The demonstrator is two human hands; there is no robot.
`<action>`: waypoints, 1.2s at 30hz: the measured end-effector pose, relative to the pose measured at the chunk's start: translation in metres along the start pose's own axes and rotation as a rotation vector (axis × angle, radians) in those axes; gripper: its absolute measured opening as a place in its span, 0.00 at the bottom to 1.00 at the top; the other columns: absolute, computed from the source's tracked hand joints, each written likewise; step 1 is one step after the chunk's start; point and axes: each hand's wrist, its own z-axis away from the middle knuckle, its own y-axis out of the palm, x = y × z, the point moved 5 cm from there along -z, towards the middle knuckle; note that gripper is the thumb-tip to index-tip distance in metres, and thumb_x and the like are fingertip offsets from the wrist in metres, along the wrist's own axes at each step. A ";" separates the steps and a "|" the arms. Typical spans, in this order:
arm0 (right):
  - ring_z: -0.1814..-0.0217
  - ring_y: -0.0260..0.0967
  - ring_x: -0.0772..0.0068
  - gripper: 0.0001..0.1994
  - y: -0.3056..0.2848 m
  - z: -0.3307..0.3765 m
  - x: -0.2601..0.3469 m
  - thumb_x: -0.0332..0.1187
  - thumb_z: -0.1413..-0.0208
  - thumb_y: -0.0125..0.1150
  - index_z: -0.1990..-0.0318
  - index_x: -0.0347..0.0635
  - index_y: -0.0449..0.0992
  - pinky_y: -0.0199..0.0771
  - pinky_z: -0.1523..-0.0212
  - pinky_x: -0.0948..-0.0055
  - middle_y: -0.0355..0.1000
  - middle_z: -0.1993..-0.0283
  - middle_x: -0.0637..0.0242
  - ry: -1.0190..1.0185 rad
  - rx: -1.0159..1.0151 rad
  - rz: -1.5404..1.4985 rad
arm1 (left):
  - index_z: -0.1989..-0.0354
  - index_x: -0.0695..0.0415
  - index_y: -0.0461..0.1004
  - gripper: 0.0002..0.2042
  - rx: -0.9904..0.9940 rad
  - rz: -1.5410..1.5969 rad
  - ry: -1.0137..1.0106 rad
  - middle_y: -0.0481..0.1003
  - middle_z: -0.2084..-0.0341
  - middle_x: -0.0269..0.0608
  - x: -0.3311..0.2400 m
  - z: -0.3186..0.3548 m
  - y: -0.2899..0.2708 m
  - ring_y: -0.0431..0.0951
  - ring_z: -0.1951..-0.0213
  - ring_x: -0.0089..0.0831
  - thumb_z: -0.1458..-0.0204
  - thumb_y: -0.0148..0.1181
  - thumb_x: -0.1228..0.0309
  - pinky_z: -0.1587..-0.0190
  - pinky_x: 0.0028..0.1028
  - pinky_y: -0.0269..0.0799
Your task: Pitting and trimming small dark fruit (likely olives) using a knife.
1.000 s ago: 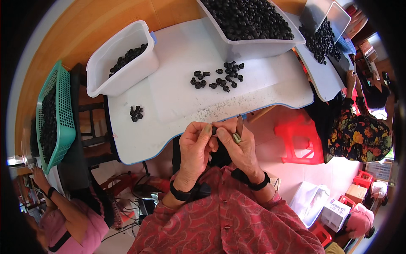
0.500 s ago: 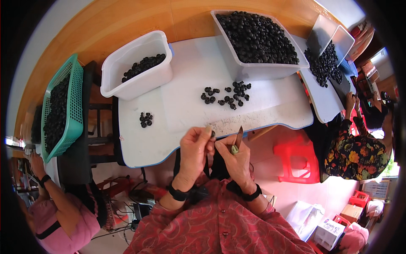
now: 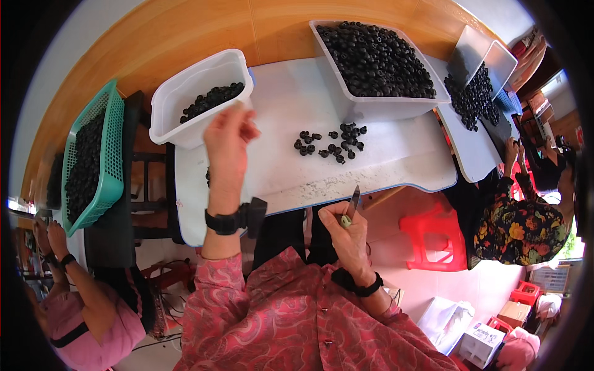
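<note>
My left hand (image 3: 228,133) is stretched out over the white table (image 3: 291,176), fingers bunched right at the front corner of a small white tub (image 3: 179,120) that holds some small black round fruits (image 3: 210,99). Whether those fingers hold anything is unclear. My right hand (image 3: 348,232) stays near the table's front edge, gripping a small knife (image 3: 352,201) with its blade pointing up. A loose pile of black fruits (image 3: 331,143) lies mid-table, between both hands. A large white tub (image 3: 377,110) heaped with the same fruits stands behind the pile.
A green mesh basket (image 3: 105,154) of black fruits sits at the left on a dark stand. A second table (image 3: 473,148) at the right carries more fruits and trays. One person in pink (image 3: 80,315) works at the left, another in floral clothing (image 3: 520,226) at the right. A red stool (image 3: 433,238) stands below.
My left hand has left my right hand at the table edge and reached forward to the small white tub. The right hand stays put with the knife.
</note>
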 end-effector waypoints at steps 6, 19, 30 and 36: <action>0.72 0.59 0.88 0.06 0.001 -0.003 0.000 0.29 0.46 0.62 0.67 0.35 0.73 0.61 0.70 0.84 0.67 0.74 0.76 -0.026 0.011 0.048 | 0.63 0.59 0.77 0.07 0.285 -0.809 0.154 0.75 0.73 0.44 0.084 0.036 0.014 0.74 0.77 0.32 0.50 0.60 0.73 0.72 0.30 0.70; 0.76 0.60 0.88 0.06 0.000 -0.008 -0.005 0.27 0.44 0.60 0.66 0.33 0.70 0.61 0.76 0.84 0.67 0.76 0.73 -0.033 0.020 0.028 | 0.66 0.58 0.71 0.04 0.394 -1.257 0.382 0.70 0.69 0.48 0.091 0.049 0.039 0.74 0.68 0.48 0.48 0.56 0.73 0.65 0.39 0.70; 0.76 0.61 0.88 0.06 -0.003 -0.009 -0.009 0.28 0.44 0.59 0.66 0.34 0.71 0.62 0.76 0.83 0.67 0.77 0.73 -0.055 0.014 0.073 | 0.67 0.61 0.70 0.06 0.392 -1.331 0.379 0.70 0.68 0.48 0.090 0.060 0.035 0.74 0.68 0.46 0.51 0.59 0.75 0.67 0.38 0.70; 0.70 0.61 0.86 0.08 -0.009 -0.012 -0.005 0.30 0.42 0.58 0.62 0.34 0.73 0.64 0.69 0.83 0.69 0.72 0.73 -0.053 -0.060 0.037 | 0.63 0.64 0.74 0.07 0.415 -0.386 -0.360 0.75 0.71 0.39 0.089 0.087 0.017 0.77 0.71 0.25 0.47 0.60 0.73 0.73 0.25 0.75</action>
